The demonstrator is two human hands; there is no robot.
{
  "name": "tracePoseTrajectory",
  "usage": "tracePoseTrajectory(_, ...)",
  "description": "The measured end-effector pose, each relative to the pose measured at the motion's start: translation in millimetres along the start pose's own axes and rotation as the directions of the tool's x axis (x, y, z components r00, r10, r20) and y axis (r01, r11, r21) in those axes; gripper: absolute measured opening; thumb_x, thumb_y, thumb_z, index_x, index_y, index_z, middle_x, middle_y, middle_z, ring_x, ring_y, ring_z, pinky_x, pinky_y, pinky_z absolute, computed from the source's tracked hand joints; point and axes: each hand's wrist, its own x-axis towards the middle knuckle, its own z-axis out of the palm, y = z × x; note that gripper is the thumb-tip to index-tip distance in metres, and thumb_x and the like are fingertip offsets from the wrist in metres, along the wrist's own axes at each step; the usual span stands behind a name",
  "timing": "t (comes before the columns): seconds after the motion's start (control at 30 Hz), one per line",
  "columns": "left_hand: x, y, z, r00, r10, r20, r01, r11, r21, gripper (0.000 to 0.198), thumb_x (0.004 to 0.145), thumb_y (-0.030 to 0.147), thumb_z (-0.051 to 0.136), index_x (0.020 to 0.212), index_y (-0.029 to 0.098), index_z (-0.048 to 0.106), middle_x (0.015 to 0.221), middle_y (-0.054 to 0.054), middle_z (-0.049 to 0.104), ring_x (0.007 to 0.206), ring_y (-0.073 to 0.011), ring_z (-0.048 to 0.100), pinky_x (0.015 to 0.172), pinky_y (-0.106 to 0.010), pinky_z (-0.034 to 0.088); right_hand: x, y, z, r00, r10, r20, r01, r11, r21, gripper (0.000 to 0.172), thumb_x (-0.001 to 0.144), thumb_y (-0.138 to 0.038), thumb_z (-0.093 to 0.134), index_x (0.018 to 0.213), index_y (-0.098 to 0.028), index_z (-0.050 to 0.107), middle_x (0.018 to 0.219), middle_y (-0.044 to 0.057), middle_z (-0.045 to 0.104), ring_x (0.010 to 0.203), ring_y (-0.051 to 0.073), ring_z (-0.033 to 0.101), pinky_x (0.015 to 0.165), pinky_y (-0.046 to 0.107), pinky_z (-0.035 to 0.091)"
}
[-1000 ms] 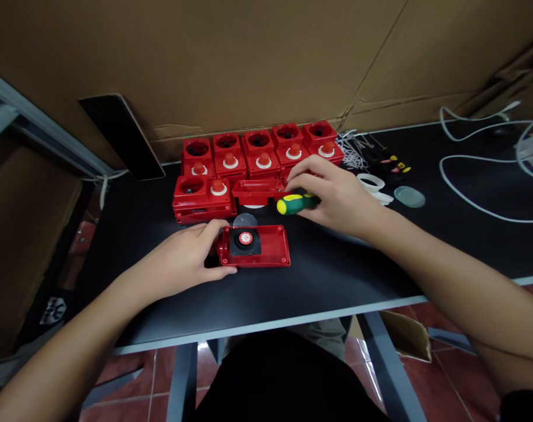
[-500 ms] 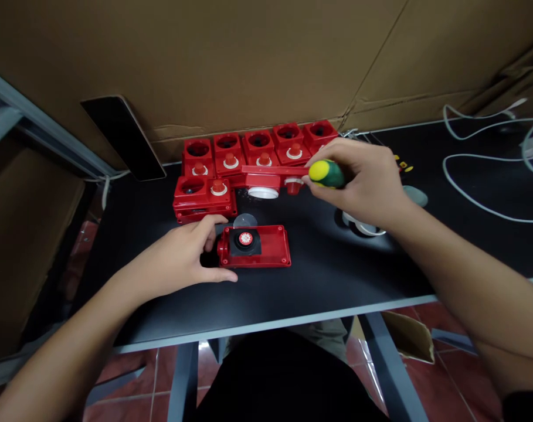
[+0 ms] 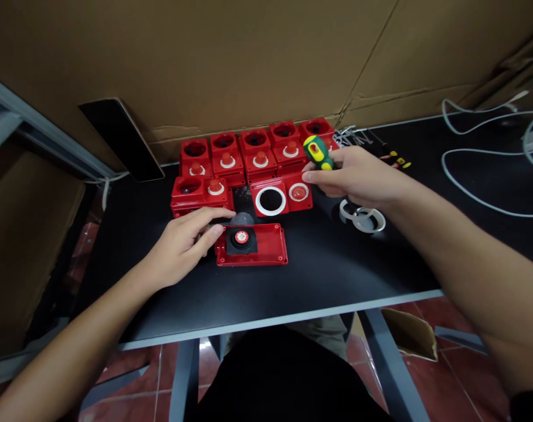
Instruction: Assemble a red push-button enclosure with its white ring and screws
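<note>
Resting on the table [image 3: 336, 275], the base [image 3: 268, 249] is touched at its left edge by the loosely open left hand [image 3: 182, 243]; the screwdriver [image 3: 319, 153] and the cover [image 3: 287, 208] just behind are clasped in the right hand [image 3: 358, 179].

We can read no words, numbers or brand names anywhere here. The nearest thing to a sign is a round red-and-white emblem [image 3: 241, 237] on the black module [image 3: 251, 247] in the open red housing [image 3: 271, 249], too small for us to make out. A red mark on the yellow band of the screwdriver [image 3: 318, 152] is just as illegible to us.
</note>
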Motion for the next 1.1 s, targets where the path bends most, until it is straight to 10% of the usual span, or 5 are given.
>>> tracePoseTrajectory(0.27,12.5,-5.2,5.6,0.999,-0.022,0.038,0.031,0.964,-0.265,0.038,0.115,0.048,0.064,0.132,0.023,0.087,0.140,-0.013,0.085,0.065,-0.0133,0.065,0.053,-0.026,0.048,4.9,7.6,0.7,0.999,0.047,0.004,-0.047,0.998,0.034,0.033,0.079,-0.025,0.106,0.086,-0.019,0.074,0.057,-0.007,0.046,0.049,0.007,0.038,0.043,0.027,0.023)
tracePoseTrajectory(0.5,12.4,-3.2,5.8,0.985,0.029,-0.170,-0.070,0.967,-0.243,0.028,0.111,0.039,0.071,0.120,0.022,0.090,0.130,-0.012,0.088,0.097,-0.0226,0.082,0.083,-0.035,0.069,5.2,9.6,0.7,0.999,-0.009,0.047,0.009,1.000,0.008,0.032,0.082,-0.030,0.104,0.085,-0.021,0.074,0.056,-0.008,0.046,0.049,0.007,0.036,0.042,0.027,0.021)
tracePoseTrajectory(0.63,8.3,0.2,10.8,0.902,0.182,-0.391,-0.212,0.977,-0.035,0.012,0.111,0.029,0.076,0.108,0.025,0.088,0.113,-0.006,0.090,0.107,-0.0251,0.085,0.104,-0.047,0.069,4.4,8.9,0.8,1.000,0.016,0.021,-0.015,0.999,-0.033,0.028,0.084,-0.026,0.102,0.085,-0.020,0.074,0.057,-0.007,0.046,0.050,0.008,0.038,0.043,0.028,0.023)
tracePoseTrajectory(0.77,1.4,3.3,14.3,0.757,0.318,-0.571,-0.299,0.945,0.131,0.019,0.105,0.035,0.087,0.120,0.030,0.076,0.101,-0.002,0.086,0.087,-0.0230,0.083,0.082,-0.043,0.072,4.6,9.7,0.7,1.000,0.026,0.012,-0.025,0.998,-0.058,0.028,0.085,-0.027,0.103,0.084,-0.021,0.075,0.057,-0.006,0.047,0.049,0.007,0.037,0.043,0.027,0.021)
tracePoseTrajectory(1.1,-10.9,22.8,6.2,0.709,0.671,-0.214,-0.564,0.723,0.398,0.031,0.105,0.008,0.081,0.132,0.025,0.081,0.121,-0.006,0.090,0.106,-0.0266,0.087,0.085,-0.041,0.075,6.4,12.5,2.7,0.999,0.032,-0.019,-0.034,0.997,-0.076,0.028,0.084,-0.026,0.103,0.084,-0.020,0.075,0.059,-0.004,0.052,0.049,0.007,0.042,0.040,0.026,0.023)
